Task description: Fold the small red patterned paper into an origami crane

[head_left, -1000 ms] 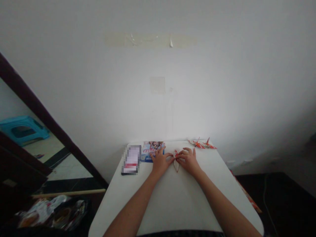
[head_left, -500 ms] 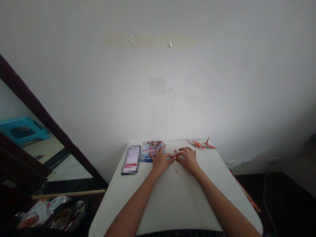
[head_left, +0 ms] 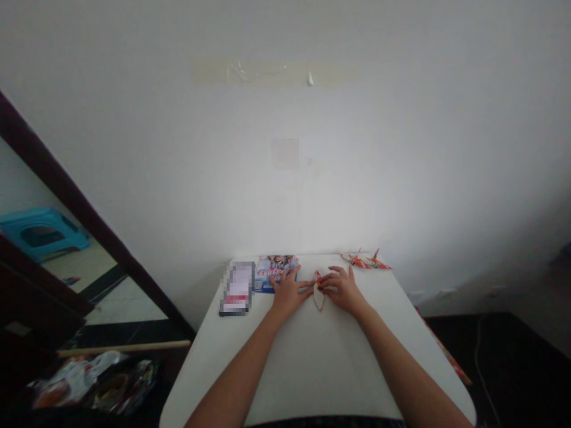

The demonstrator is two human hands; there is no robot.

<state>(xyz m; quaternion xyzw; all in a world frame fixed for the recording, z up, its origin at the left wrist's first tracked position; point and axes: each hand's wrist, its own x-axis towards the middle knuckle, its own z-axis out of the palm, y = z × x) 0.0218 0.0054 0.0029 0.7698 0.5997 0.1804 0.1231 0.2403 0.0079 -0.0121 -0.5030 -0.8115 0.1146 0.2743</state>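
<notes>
A small folded paper piece [head_left: 318,295], white with red print at its far tip, lies on the white table [head_left: 312,362]. My left hand [head_left: 288,292] presses on its left edge with fingertips pinched against it. My right hand [head_left: 342,289] holds its right edge the same way. Both hands rest on the tabletop, near the far side.
A colourful printed pack [head_left: 275,272] lies just beyond my left hand, beside a phone [head_left: 238,288]. Two red folded paper cranes [head_left: 366,260] sit at the table's far right corner against the wall. A leaning mirror [head_left: 53,249] and plastic bags [head_left: 89,386] are at left.
The folded paper, narrowed between my fingers half a second ago, lies flatter and wider now. Both hands have stayed in place, with only the fingers shifting slightly.
</notes>
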